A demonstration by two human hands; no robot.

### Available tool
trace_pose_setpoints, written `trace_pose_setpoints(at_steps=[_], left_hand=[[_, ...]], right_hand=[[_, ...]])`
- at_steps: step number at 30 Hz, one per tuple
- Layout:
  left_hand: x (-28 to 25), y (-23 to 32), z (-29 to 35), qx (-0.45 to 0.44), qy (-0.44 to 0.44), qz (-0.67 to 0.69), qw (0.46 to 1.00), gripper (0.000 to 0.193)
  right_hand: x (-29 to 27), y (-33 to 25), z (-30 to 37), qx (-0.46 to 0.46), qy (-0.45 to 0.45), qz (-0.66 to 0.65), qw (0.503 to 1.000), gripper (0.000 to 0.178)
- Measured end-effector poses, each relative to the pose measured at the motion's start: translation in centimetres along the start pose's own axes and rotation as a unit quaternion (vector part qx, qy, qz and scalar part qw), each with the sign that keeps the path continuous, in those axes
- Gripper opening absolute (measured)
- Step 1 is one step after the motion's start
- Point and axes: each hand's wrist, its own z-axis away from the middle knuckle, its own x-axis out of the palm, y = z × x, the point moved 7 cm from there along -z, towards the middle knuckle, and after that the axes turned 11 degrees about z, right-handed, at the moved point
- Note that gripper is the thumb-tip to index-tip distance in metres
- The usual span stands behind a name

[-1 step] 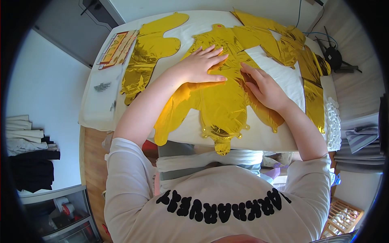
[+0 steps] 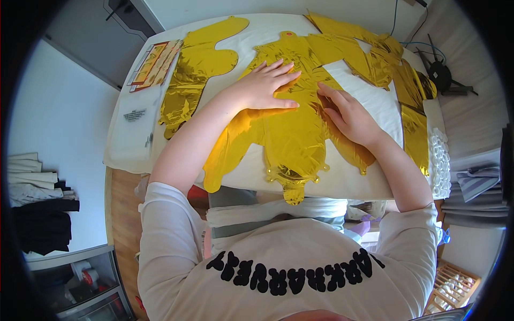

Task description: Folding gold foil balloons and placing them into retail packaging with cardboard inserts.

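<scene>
A flat, uninflated gold foil balloon [image 2: 292,134] lies in the middle of the white-covered table [image 2: 369,179], its lower tab hanging over the near edge. My left hand [image 2: 265,88] rests palm down on its upper left part, fingers spread. At the balloon's right side is my right hand [image 2: 348,113], on its edge with fingers loosely bent and the thumb apart from them; nothing visible is gripped. Another gold foil piece [image 2: 201,61] lies to the left, folded and creased. More gold foil [image 2: 369,59] stretches along the far right.
Clear plastic packaging [image 2: 131,128] and printed red-and-yellow cards [image 2: 155,64] lie at the table's left. White bubble wrap [image 2: 440,166] edges the right side. Beyond it stand a black device with antennas [image 2: 441,77] and cables. A glass-fronted cabinet [image 2: 77,286] is at lower left.
</scene>
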Motion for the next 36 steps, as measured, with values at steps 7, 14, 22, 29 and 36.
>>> trace_pose_setpoints(at_steps=[7,14,22,29,36], left_hand=[[0.1,-0.3,0.0,0.010,0.009,0.006,1.000,0.102],[0.0,-0.4,0.0,0.016,0.011,0.009,1.000,0.103],[-3.2,-1.2,-0.3,-0.081,0.130,0.188,0.970,0.091],[-8.8,-7.7,3.3,-0.188,0.243,0.495,0.813,0.069],[-6.1,-6.0,2.3,-0.176,0.086,0.227,0.954,0.072]], right_hand=[[0.2,0.1,0.0,0.005,-0.003,0.009,1.000,0.058],[0.2,0.1,-0.1,0.002,-0.006,0.007,1.000,0.059],[0.0,-0.1,0.0,-0.006,-0.010,0.002,1.000,0.060],[-0.1,-0.3,-0.1,-0.011,-0.011,0.008,1.000,0.059],[-0.2,-0.9,-0.3,-0.014,-0.011,0.016,1.000,0.059]])
